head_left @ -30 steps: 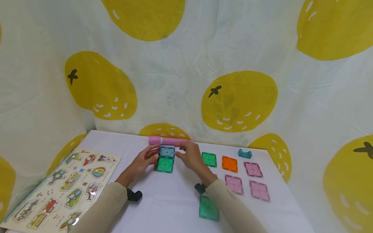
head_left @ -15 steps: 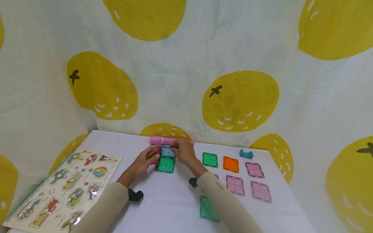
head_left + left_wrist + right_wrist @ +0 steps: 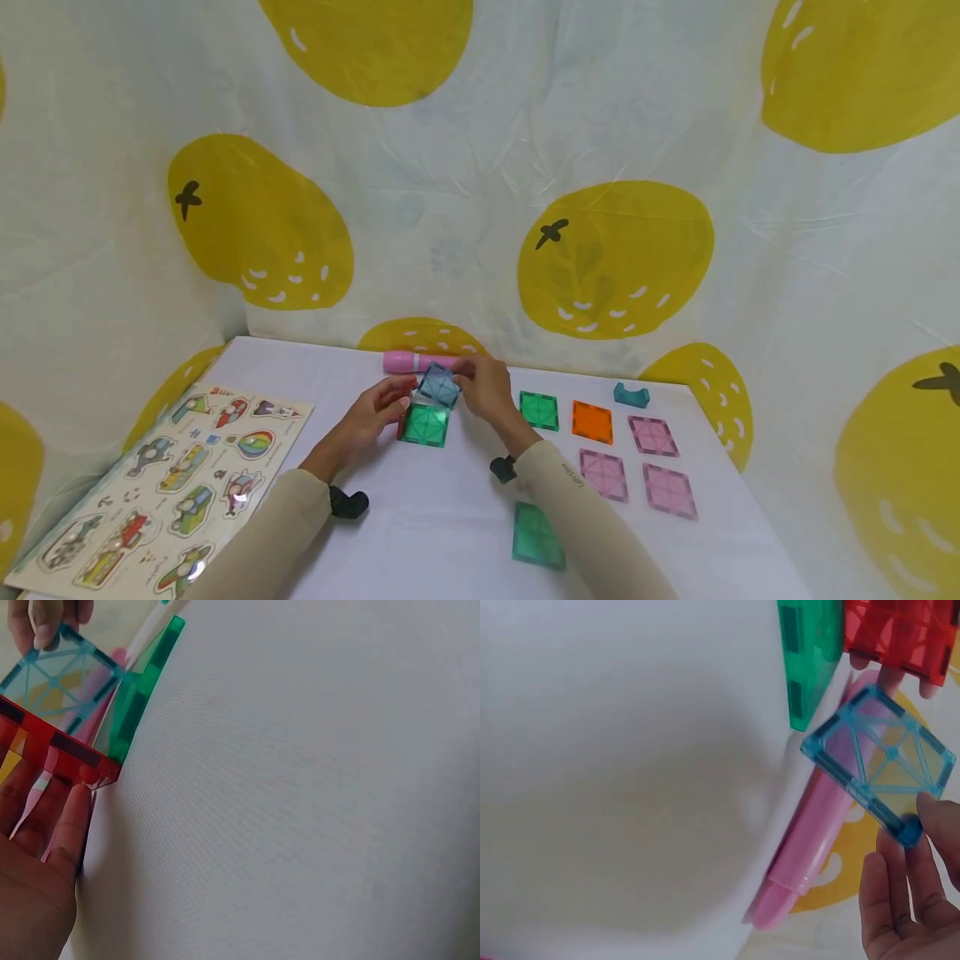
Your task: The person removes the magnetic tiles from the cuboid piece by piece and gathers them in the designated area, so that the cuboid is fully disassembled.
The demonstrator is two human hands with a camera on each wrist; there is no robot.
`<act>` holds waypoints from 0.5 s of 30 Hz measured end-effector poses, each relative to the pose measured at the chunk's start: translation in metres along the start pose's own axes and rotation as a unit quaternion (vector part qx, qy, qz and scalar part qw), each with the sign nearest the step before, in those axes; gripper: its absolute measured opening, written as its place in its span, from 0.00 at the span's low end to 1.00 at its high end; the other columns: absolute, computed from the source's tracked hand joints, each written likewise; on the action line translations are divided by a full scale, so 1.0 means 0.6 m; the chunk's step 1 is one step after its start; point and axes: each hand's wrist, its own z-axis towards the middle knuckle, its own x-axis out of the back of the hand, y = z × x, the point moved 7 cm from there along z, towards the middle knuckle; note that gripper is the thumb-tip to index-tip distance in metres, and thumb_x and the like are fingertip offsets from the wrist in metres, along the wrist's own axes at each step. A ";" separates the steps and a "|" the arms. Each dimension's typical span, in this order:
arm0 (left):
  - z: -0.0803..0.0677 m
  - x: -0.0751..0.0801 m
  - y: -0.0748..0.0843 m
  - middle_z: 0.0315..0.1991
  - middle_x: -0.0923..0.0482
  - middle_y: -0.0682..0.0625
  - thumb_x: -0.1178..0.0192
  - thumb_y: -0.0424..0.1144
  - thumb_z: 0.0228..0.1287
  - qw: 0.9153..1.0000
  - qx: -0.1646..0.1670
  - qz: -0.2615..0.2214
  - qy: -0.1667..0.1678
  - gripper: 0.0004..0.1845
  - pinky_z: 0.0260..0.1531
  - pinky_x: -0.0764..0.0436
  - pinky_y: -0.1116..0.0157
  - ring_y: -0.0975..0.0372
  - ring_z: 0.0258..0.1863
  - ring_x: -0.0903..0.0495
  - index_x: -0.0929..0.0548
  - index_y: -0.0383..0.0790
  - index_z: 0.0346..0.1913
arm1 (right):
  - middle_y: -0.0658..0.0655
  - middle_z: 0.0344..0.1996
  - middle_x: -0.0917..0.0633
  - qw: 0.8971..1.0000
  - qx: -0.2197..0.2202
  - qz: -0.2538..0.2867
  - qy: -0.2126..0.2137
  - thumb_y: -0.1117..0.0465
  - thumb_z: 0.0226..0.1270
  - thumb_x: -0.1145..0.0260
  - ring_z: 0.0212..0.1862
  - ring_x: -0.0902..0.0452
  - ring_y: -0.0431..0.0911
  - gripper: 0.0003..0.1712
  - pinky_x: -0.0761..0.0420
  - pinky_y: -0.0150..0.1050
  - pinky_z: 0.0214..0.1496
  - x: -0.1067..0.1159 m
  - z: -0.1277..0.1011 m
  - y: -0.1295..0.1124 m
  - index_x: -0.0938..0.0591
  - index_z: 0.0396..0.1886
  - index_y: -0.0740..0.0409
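Observation:
My right hand (image 3: 487,390) pinches a clear blue square magnetic tile (image 3: 891,750) by one corner between thumb and fingers. That tile is tilted and raised behind a green square tile (image 3: 425,426) in the head view. A red tile (image 3: 901,631) meets the green one along an edge, at an angle to it. From the left, my left hand (image 3: 369,417) holds its fingers flat against the red tile; the fingers (image 3: 71,825) look extended in the left wrist view. A gap separates the blue tile from the red one in the right wrist view.
Behind the tiles lies a pink rod (image 3: 401,362). To the right are a green tile (image 3: 539,411), an orange tile (image 3: 592,422), several pink tiles (image 3: 653,436) and a teal curved block (image 3: 631,396). A larger green tile (image 3: 536,537) lies nearer; a picture puzzle board (image 3: 168,492) occupies the left.
The blue tile, lined up against the green tile's far edge before, is now lifted away and turned in my right hand. My left hand stays at the red tile.

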 end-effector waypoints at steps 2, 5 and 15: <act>0.001 0.000 -0.001 0.80 0.32 0.46 0.45 0.42 0.84 1.000 0.001 0.002 -0.001 0.27 0.78 0.28 0.48 0.48 0.80 0.34 0.32 0.48 0.80 | 0.51 0.40 0.10 1.000 -0.004 0.007 0.014 0.63 0.73 0.27 0.43 0.18 0.47 0.06 0.12 0.41 0.51 0.008 -0.001 0.003 0.09 0.45 0.51; 0.001 0.001 -0.002 0.80 0.32 0.45 0.43 0.45 0.83 1.000 0.001 0.004 -0.001 0.28 0.78 0.27 0.49 0.48 0.80 0.34 0.32 0.49 0.80 | 0.50 0.40 0.10 0.999 -0.002 0.021 0.029 0.63 0.73 0.27 0.42 0.17 0.47 0.06 0.11 0.40 0.49 0.024 -0.004 0.006 0.09 0.44 0.50; 0.004 0.003 -0.003 0.79 0.30 0.47 0.40 0.49 0.81 1.000 0.004 0.006 0.003 0.31 0.76 0.25 0.51 0.50 0.79 0.32 0.33 0.49 0.80 | 0.48 0.41 0.09 0.998 -0.003 0.055 0.014 0.62 0.74 0.28 0.42 0.16 0.46 0.08 0.10 0.39 0.50 0.086 -0.039 0.010 0.09 0.48 0.47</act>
